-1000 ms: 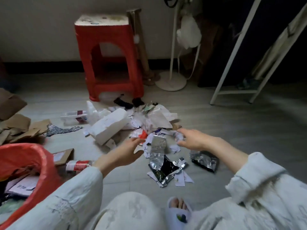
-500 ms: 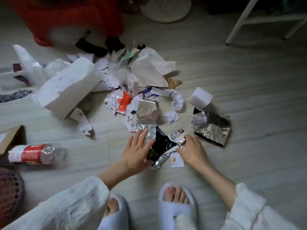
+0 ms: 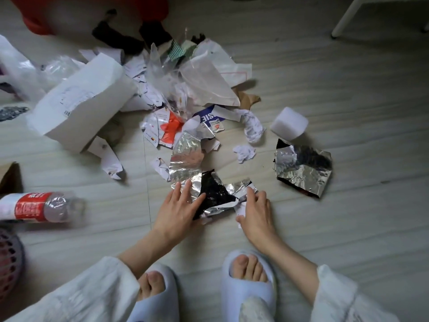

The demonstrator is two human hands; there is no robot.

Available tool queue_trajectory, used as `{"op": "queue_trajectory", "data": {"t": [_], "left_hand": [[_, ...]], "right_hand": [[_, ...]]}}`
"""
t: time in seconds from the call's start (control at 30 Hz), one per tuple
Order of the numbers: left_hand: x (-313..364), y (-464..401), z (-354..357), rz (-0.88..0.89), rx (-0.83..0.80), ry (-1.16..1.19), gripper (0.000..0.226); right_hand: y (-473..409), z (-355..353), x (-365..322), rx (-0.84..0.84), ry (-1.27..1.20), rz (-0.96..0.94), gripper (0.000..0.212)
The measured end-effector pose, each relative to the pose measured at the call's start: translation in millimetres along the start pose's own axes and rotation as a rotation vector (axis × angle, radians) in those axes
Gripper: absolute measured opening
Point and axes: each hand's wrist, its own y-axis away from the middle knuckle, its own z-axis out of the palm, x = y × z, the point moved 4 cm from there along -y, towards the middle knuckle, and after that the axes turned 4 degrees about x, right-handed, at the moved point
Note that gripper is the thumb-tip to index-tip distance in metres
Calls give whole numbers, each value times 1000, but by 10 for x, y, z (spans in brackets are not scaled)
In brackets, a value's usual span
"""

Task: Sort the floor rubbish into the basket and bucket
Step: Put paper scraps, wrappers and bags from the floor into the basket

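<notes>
Two hands on one crumpled silver-and-black foil wrapper (image 3: 214, 194); left hand (image 3: 177, 211) flat, right hand (image 3: 254, 209) pinching.

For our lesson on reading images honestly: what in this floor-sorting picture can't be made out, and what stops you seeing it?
- Head view, basket: cut off by the left edge; its contents unseen.
- Bucket: out of frame.
- Plastic bottle: motion-blurred; label text unreadable.
- Red stool: cut by the top edge and blurred.
- Foil wrapper: its near edges lie under the left hand and right hand.
- Right hand's grip: fingertips on the foil, a pinch uncertain.
</notes>
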Motion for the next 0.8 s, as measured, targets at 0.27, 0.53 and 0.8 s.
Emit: {"op": "queue_trajectory", "data": {"t": [0.27,0.53,0.8], "left_hand": [[0,98,-194,34,137,59,32],[-271,156,-625,-275,392,424,27],[-782,414,-951,-694,616,909,13]], "right_hand": [[-53,-104,80,109,-306,36,53],[20,-92,-2,136,-537,185,39],[-21,22,-701,-59,-365,-129,41]]}}
